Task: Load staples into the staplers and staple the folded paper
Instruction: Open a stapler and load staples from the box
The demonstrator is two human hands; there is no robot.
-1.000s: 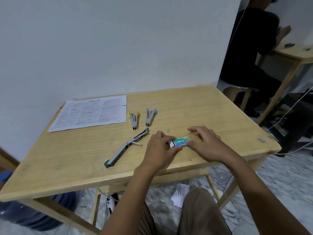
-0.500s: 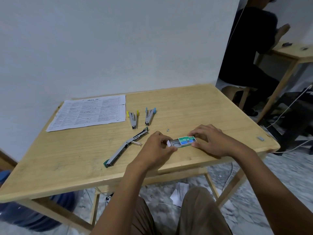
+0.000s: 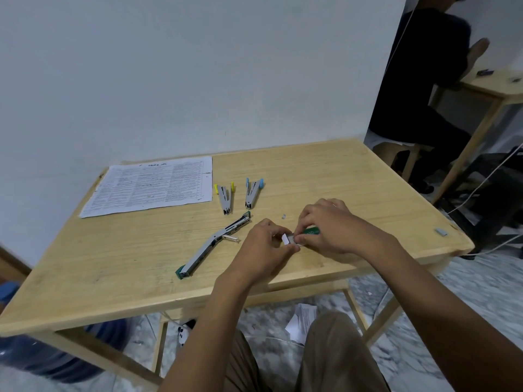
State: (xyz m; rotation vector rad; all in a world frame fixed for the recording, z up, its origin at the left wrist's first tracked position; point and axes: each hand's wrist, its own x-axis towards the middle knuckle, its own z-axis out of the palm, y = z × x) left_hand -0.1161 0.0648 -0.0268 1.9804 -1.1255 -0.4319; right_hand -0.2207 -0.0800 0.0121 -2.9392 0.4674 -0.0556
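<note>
A small green staple box [image 3: 310, 231] lies near the table's front edge, its white inner tray [image 3: 289, 239] slid out to the left. My left hand [image 3: 264, 248] pinches the tray end. My right hand [image 3: 329, 227] covers the box and reaches into the tray with its fingertips. A green stapler [image 3: 215, 244] lies swung fully open just left of my hands. A yellow-tipped stapler [image 3: 225, 198] and a blue-tipped stapler [image 3: 252, 193] lie behind it. The printed paper [image 3: 152, 186] rests flat at the back left.
The wooden table [image 3: 113, 264] stands against a white wall. A loose staple strip [image 3: 441, 232] lies near the right edge and a tiny bit [image 3: 283, 216] by my right hand. A person in black [image 3: 424, 80] sits at another table, far right. Cables run along the floor there.
The box's inner tray has slid out to the left, pulled by my left hand. My right hand has moved over the box, its fingertips now at the open tray.
</note>
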